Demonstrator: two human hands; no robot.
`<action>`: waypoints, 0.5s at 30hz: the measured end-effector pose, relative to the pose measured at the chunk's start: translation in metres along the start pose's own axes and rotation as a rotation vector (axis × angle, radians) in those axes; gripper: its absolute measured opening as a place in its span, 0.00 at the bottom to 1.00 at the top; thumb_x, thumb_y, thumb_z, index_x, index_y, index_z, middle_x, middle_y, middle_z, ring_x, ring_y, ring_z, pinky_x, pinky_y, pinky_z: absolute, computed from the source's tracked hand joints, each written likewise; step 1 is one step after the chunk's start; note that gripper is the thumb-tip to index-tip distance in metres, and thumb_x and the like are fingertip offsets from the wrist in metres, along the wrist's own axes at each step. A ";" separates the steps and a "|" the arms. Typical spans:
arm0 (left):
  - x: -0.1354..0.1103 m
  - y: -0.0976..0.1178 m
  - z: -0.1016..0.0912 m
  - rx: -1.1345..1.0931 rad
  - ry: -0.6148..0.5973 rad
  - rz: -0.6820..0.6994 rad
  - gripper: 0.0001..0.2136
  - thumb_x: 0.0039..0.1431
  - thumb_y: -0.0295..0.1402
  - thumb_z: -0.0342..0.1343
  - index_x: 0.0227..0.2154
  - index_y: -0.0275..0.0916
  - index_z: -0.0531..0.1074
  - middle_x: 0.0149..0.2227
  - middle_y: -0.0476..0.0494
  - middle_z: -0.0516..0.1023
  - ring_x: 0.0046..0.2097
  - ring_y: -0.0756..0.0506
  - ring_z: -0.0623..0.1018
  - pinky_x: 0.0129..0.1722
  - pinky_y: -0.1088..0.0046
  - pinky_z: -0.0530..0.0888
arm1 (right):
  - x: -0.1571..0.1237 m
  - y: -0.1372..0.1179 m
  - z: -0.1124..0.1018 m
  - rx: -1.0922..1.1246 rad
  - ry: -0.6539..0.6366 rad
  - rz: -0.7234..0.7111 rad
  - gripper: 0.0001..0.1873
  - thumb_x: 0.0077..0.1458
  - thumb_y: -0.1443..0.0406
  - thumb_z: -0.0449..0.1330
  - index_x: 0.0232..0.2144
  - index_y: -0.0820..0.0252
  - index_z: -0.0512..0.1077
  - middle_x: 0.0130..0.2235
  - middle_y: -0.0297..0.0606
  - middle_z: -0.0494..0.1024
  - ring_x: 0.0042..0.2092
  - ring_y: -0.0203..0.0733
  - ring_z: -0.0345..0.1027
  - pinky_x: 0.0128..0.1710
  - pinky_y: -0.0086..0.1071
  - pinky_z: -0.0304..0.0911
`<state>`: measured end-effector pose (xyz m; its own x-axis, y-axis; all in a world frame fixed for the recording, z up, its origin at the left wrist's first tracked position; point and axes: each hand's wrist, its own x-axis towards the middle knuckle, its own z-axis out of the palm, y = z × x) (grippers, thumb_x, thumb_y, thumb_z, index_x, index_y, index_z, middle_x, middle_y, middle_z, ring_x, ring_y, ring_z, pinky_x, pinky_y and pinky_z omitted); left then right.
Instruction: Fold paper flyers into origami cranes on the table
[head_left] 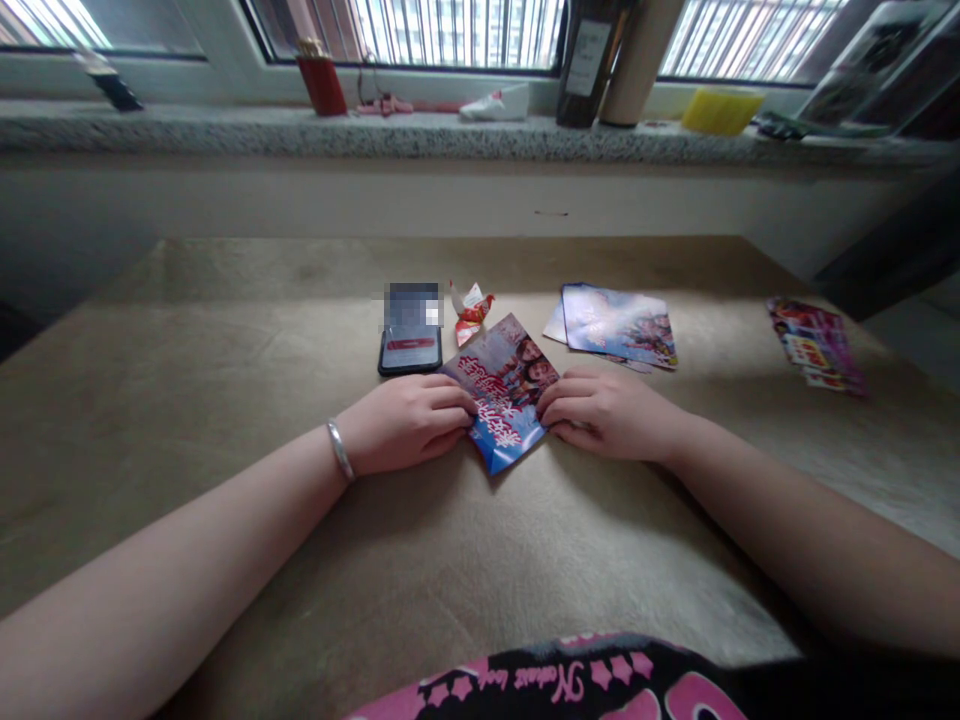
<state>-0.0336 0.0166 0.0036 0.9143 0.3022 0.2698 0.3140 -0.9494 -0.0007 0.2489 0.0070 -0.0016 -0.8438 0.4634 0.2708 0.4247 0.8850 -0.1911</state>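
Observation:
A square sheet of printed glossy paper (501, 385) lies on the table, turned like a diamond with one corner toward me. My left hand (412, 420) grips its left edge, fingers bent and pressed together. On the opposite edge my right hand (600, 412) pinches the paper near the right corner. The thumbs are partly hidden. Just behind the sheet stands a small folded paper crane (472, 312) in red and white. A phone (411, 350) lies behind my left hand, its screen lit and partly blurred.
Several printed sheets (621, 325) lie stacked behind my right hand. More colourful printed papers (814, 345) rest at the table's right side. Along the granite windowsill (420, 135) stand a red container (322, 80), a dark bottle (589, 65) and a yellow object (721, 110).

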 end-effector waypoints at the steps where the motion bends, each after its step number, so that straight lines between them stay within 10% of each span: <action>1: 0.000 0.000 0.000 0.001 -0.003 -0.007 0.12 0.63 0.29 0.46 0.34 0.37 0.75 0.41 0.43 0.78 0.42 0.47 0.75 0.43 0.70 0.75 | 0.001 -0.001 0.000 0.002 -0.001 0.005 0.09 0.58 0.67 0.52 0.32 0.58 0.73 0.40 0.39 0.78 0.40 0.40 0.69 0.41 0.34 0.65; 15: -0.001 0.002 0.000 -0.034 0.009 -0.096 0.08 0.55 0.27 0.47 0.29 0.37 0.72 0.36 0.42 0.77 0.39 0.47 0.76 0.38 0.72 0.75 | 0.003 -0.003 0.002 0.167 0.024 0.207 0.06 0.53 0.71 0.53 0.31 0.58 0.69 0.34 0.39 0.76 0.38 0.40 0.68 0.38 0.33 0.63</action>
<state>-0.0334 0.0143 0.0035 0.8779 0.3915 0.2757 0.3914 -0.9184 0.0580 0.2441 0.0053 -0.0020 -0.7357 0.6365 0.2316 0.5258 0.7522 -0.3972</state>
